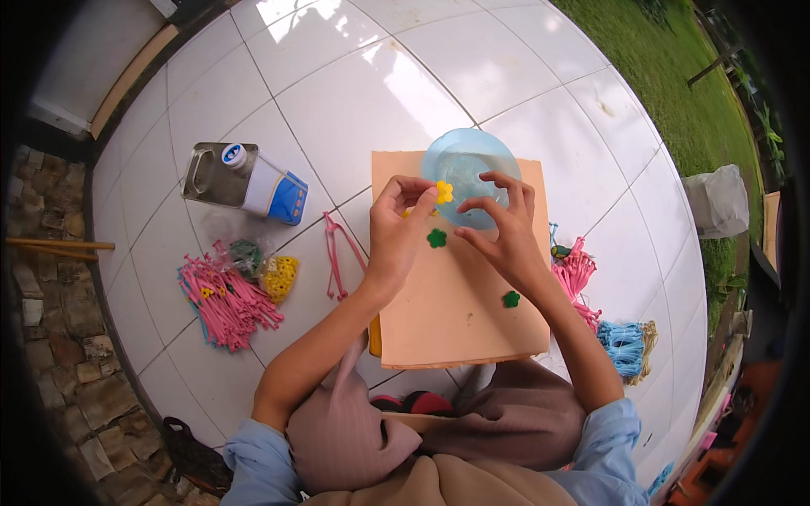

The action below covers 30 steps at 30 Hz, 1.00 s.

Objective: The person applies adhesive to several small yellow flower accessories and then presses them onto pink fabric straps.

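My left hand [396, 232] pinches a small yellow plastic flower [445, 193] between thumb and fingertips, over the near left rim of a pale blue translucent bowl [462, 140]. Just right of it, my right hand [511, 226] is open, its fingers curved and spread above the bowl's right side with nothing visible between them. Under both hands lies a peach-coloured board [460, 329]. One green flower [436, 238] rests on it below my hands, and a second green flower [511, 299] lies nearer its right edge. Some more yellow shows by my left fingers, partly hidden.
Left of the board are a metal can [253, 181], a pile of pink strips [224, 299], a bag of yellow pieces [279, 278] and a loose pink strap [334, 257]. On the right are more pink strips [576, 278] and a light blue bundle [623, 347]. White tiles [337, 110] surround everything.
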Available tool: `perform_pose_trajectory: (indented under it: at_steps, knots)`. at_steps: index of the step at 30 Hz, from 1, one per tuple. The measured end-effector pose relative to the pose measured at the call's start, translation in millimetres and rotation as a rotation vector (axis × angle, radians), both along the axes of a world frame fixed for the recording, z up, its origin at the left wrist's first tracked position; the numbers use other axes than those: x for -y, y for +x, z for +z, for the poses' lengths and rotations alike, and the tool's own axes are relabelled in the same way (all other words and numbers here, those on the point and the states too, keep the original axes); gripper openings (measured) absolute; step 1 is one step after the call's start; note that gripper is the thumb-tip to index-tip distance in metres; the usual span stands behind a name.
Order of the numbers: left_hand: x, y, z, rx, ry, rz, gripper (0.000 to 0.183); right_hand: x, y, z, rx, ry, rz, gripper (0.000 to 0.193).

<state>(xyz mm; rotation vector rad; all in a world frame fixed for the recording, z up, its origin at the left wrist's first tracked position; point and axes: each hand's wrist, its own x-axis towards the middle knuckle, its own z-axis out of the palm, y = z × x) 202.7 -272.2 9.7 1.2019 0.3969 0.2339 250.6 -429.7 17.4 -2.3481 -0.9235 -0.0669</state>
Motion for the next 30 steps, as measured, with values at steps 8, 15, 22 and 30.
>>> perform_pose_trajectory:
  at_steps: [8, 15, 22, 30]
  knots:
    - [2, -7, 11, -0.065, 0.212, -0.031, 0.013, -5, -8, 20, -0.034, 0.161, 0.005, 0.029]
    - [3, -11, 22, 0.025, 0.234, -0.04, 0.014, -13, -15, 45, 0.223, 0.142, 0.013, 0.026]
    - [9, -12, 26, 0.063, 0.059, -0.077, 0.014, -13, -14, 44, 0.259, 0.102, -0.029, 0.028]
    - [11, -13, 25, 0.102, 0.061, -0.076, 0.014, -13, -13, 44, 0.328, 0.064, -0.052, 0.026]
